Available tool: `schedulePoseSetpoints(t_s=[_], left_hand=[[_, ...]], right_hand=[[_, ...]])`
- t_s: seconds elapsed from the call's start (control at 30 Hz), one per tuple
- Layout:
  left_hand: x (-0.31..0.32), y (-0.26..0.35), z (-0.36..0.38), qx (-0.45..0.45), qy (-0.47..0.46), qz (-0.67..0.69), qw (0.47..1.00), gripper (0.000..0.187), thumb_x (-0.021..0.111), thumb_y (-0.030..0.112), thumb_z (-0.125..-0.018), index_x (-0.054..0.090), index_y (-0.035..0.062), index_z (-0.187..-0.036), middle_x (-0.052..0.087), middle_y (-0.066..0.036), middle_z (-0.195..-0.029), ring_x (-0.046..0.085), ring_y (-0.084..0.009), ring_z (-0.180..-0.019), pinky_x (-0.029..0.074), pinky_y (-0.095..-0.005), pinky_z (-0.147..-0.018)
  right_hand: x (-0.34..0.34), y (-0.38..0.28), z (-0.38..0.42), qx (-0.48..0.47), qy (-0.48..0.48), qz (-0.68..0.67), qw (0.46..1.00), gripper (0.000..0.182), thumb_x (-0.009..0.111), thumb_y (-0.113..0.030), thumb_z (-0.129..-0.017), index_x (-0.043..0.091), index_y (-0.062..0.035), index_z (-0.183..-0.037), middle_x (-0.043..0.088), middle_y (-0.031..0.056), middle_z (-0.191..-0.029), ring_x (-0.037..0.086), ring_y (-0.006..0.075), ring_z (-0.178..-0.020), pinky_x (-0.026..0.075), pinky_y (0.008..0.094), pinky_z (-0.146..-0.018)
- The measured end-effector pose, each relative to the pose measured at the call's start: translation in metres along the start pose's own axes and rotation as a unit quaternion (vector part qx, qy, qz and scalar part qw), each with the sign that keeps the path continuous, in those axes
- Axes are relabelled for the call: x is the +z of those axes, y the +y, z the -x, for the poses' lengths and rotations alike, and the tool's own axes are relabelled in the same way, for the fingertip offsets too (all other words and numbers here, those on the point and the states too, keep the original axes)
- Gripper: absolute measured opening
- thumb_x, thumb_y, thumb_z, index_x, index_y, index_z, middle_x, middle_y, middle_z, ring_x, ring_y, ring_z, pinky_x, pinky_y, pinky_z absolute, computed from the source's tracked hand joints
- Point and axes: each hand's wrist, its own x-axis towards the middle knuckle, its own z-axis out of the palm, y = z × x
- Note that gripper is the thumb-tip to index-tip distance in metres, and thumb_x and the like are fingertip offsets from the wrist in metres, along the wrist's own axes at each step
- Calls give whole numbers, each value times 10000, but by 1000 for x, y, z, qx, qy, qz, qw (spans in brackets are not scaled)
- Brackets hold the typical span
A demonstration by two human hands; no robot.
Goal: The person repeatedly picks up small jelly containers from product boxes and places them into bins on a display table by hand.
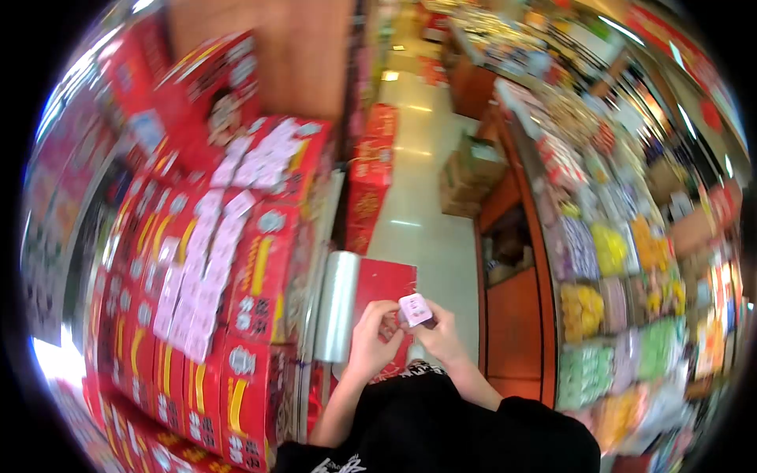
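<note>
In front of my body, my right hand (441, 337) holds a small box (413, 310) with a pale pink printed top and a dark side. Its thumb and fingers close around the box's lower and right sides. Just left of the box is my left hand (374, 337), its fingers curled and its thumb apart from them. The fingertips come close to the box's left edge; whether they touch is too blurred to tell. Rows of similar pale pink pieces (201, 288) lie on stacked red cartons (264, 260) at my left. More pink pieces (268, 154) lie farther back.
A shiny roll of film (337, 307) stands between the cartons and my left hand. Below my hands is a red surface (386, 276). Red boxes (371, 169) line the aisle floor (410, 213). Brown cartons (473, 173) and a counter of bagged goods (611, 252) are on the right.
</note>
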Motion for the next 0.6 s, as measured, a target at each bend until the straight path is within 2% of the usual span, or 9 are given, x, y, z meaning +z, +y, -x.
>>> schedulePoseSetpoints(t_s=[0.07,0.1,0.23,0.33,0.37,0.47,0.6], left_hand=[[21,11,1,3,-35,-8,999,435,685,-114,-710,572,17,-1109,573,-104,-1073,611,-146,-757,507,-244,-607],[33,6,3,14,-54,-8,998,474,632,-173,-684,545,7,-1114,549,-99,-1080,609,-137,-776,501,-231,-612],[98,23,5,64,-69,-15,995,439,639,-151,-706,550,15,-1103,550,-92,-1098,599,-122,-791,497,-221,-632],[159,30,10,95,-100,-2,990,417,656,-138,-730,547,19,-1101,550,-90,-1098,599,-112,-766,497,-218,-631],[179,32,15,92,-119,5,989,398,666,-129,-749,542,17,-1098,547,-90,-1106,600,-106,-747,496,-216,-630],[243,37,27,133,-149,8,980,421,719,-104,-718,566,41,-1082,570,-135,-1092,630,-159,-776,528,-242,-604],[328,34,49,75,-213,64,972,387,720,-97,-742,562,39,-1068,573,-109,-1105,637,-147,-827,538,-246,-625]], right_hand=[[-20,-5,15,-7,22,-10,1000,370,720,9,-803,619,1,-1159,670,41,-1031,616,103,-975,505,268,-854],[-32,-7,22,-4,25,-19,1000,364,718,5,-807,620,2,-1157,670,41,-1031,614,101,-974,506,265,-850],[-89,-12,48,-36,45,-73,996,345,716,-6,-813,624,1,-1145,646,25,-1065,600,88,-960,502,261,-838],[-139,-24,79,-35,119,-52,991,316,723,-13,-810,642,-11,-1115,607,15,-1081,586,92,-959,495,264,-827],[-158,-19,89,-102,125,-43,986,263,730,-22,-807,667,-24,-1062,575,14,-1060,575,107,-962,483,265,-813],[-217,-18,129,-145,158,-1,977,208,729,-32,-812,685,-31,-1016,567,24,-1021,574,121,-957,479,269,-805],[-288,-2,180,-126,229,42,964,180,758,-34,-779,700,-36,-949,568,-1,-912,559,87,-869,457,261,-739]])
